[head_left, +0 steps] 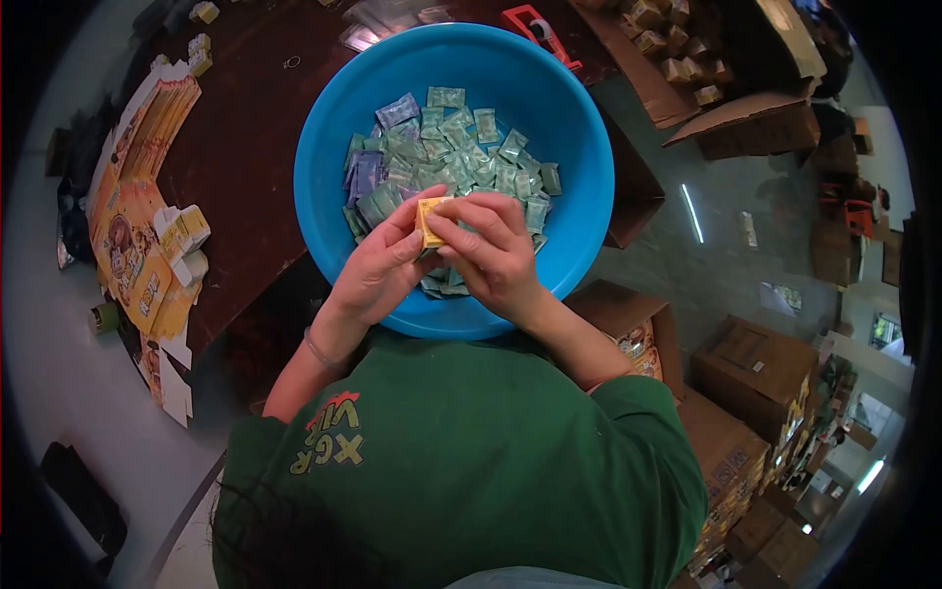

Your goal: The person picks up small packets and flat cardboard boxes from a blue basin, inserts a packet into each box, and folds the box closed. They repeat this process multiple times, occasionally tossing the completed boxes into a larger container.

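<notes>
Above the near side of a big blue basin (324, 177), both my hands meet at a small yellow box (432, 218). My left hand (378, 270) is wrapped around the box from the left. The fingers of my right hand (496, 255) are bent, with thumb and fingertips pressed on the box's top and right side. In the basin beneath lies a heap of small sealed packets (461, 147), mostly pale green, with some purple packets (368, 172) at the left. My hands cover the near part of the heap.
Flat printed cartons (147, 177) lie fanned in a stack on the dark table (235, 118) at left, beside a few small white-yellow boxes (182, 236). A red tape dispenser (543, 34) stands behind the basin. An open cardboard box (677, 88) holds small boxes at upper right; more cartons (756, 368) stand right.
</notes>
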Demonstrator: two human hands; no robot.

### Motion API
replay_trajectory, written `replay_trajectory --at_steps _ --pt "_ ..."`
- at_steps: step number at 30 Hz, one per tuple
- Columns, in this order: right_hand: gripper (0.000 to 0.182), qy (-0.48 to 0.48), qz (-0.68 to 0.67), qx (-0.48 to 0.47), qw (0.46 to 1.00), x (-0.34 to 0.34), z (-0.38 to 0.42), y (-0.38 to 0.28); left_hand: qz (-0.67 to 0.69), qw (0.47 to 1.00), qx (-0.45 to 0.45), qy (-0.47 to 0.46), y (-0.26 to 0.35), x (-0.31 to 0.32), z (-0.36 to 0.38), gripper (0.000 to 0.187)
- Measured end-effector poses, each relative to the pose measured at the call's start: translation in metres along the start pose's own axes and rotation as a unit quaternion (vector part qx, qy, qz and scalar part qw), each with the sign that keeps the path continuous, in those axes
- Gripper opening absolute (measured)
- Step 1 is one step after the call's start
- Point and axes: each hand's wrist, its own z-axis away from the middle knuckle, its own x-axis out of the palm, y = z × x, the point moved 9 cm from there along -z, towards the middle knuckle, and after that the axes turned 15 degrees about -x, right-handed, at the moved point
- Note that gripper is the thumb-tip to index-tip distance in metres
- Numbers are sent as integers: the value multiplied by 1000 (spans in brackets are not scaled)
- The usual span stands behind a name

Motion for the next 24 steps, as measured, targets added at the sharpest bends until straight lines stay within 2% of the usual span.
replay_trajectory --at_steps 5,7,8,9,10,11,12,13,14,15,16,17,18,20,21,22,23,24 --pt "44 -60 86 -74 992 8 6 -9 -2 999 -11 32 -10 -12 1 65" --pt "49 -46 -10 -22 999 4 1 1 -4 997 -33 75 -12 -18 4 66" --pt "52 -39 -57 6 998 2 1 7 -134 983 25 123 0 -19 7 69" --pt "60 -38 -119 68 990 8 5 16 -260 948 82 166 11 -15 10 71" --pt "64 -45 -121 82 988 8 5 20 -380 892 140 202 19 -6 13 74" --pt "68 -53 -123 96 986 8 6 24 -381 878 178 230 24 1 19 89" --pt "65 -29 -112 113 987 4 6 27 -306 885 260 238 28 12 26 94" --pt "62 22 -159 165 973 0 8 32 -227 881 337 244 32 17 34 98" --pt "60 74 -206 217 951 0 11 35 -257 861 362 248 30 12 38 102" --pt "54 127 -275 245 921 11 22 38 -169 909 300 236 19 -6 31 98" --pt "55 107 -296 248 916 20 23 31 -78 943 232 224 7 -17 25 94" --pt "55 87 -318 249 911 28 24 25 -50 964 197 170 3 -11 18 73" --pt "51 39 -267 197 942 26 14 17 -86 965 182 168 4 -15 16 65" --pt "48 -51 -255 234 937 24 21 42 -157 962 155 163 8 -30 12 51" --pt "46 -97 -250 252 930 21 26 60 -170 950 163 207 21 -16 14 42" --pt "43 -137 -78 186 970 7 28 85 -197 949 140 203 19 -20 12 43" --pt "41 -172 98 113 974 1 37 109 -225 947 118 198 18 -27 11 45" --pt "39 -236 151 140 950 8 59 135 -252 944 96 192 15 -31 9 46"
